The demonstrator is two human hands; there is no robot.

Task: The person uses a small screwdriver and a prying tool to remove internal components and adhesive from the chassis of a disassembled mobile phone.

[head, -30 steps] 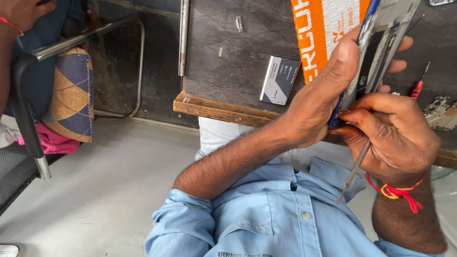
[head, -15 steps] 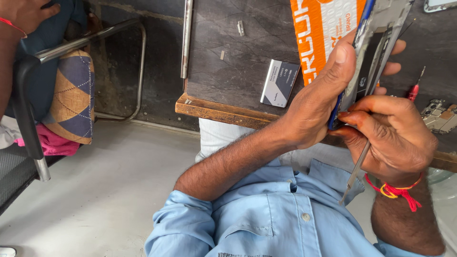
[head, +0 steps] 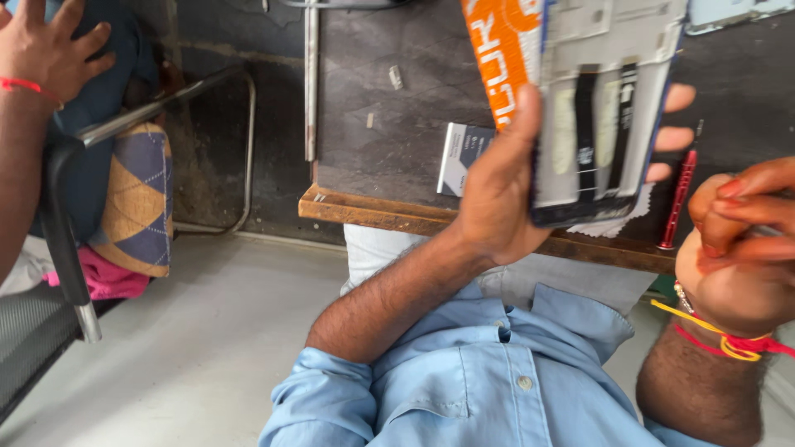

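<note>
Left hand (head: 505, 199) grips an opened phone body w/ grey inner frame and two black flex strips (head: 600, 124), thumb up its left edge, fingertips showing past the right edge; held upright above the dark worktop w/ wooden front edge (head: 389, 211). Right hand (head: 737, 248), red and yellow thread at the wrist, is curled closed just right of the phone; can't tell what it pinches. Orange printed card (head: 501, 58) sits behind the phone's left side. Small dark box (head: 460, 157) lies on worktop. Slim red screwdriver (head: 677, 199) lies btwn phone and right hand.
</note>
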